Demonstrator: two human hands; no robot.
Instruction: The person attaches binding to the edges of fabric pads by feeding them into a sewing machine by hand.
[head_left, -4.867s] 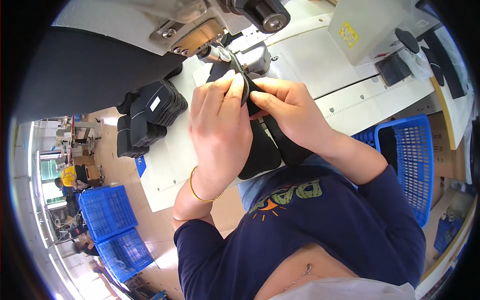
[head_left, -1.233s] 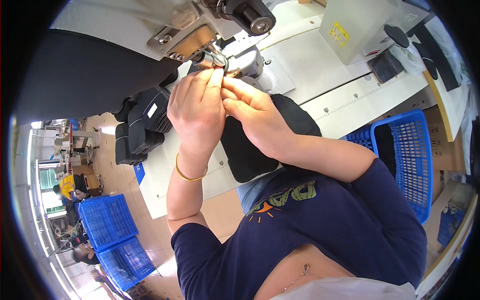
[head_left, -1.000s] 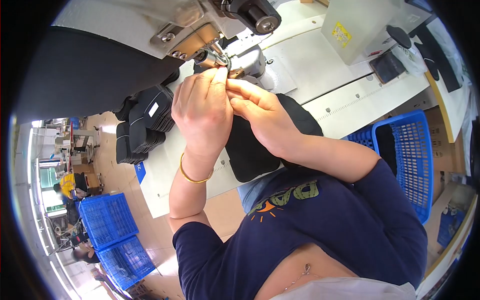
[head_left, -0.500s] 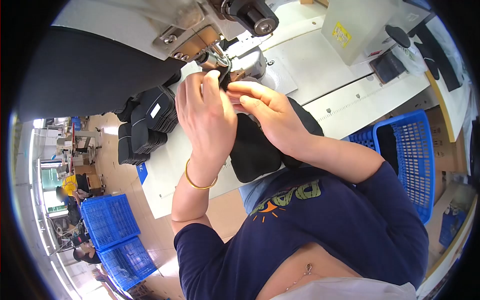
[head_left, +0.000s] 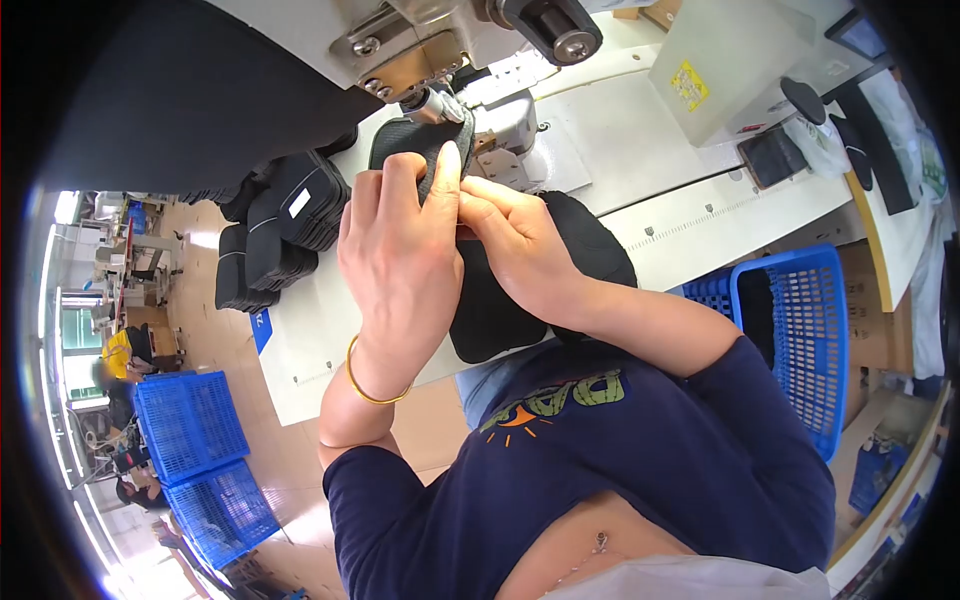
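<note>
A curved black fabric piece (head_left: 402, 138) lies at the needle area of the sewing machine (head_left: 428, 66), its edge close to the presser parts. My left hand (head_left: 405, 235) is closed on the near end of this piece, thumb and index finger along its edge. Beside it, touching its fingertips, my right hand (head_left: 525, 240) pinches at the same near edge; its fingertips partly hide what they grip. Below both hands, black padded pieces (head_left: 590, 250) rest at the table's front edge, partly covered by my right hand and forearm.
Stacks of black fabric pieces (head_left: 290, 215) stand on the left of the white table (head_left: 660, 200). A blue basket (head_left: 835, 350) with black material is at the right. Blue crates (head_left: 190, 425) sit on the floor at left, with people farther off.
The black fabric piece now shows clearly at the machine, beyond my hands. My hands have come together and lower, from loosely curved fingers to closed on its near edge. The view has shifted slightly.
</note>
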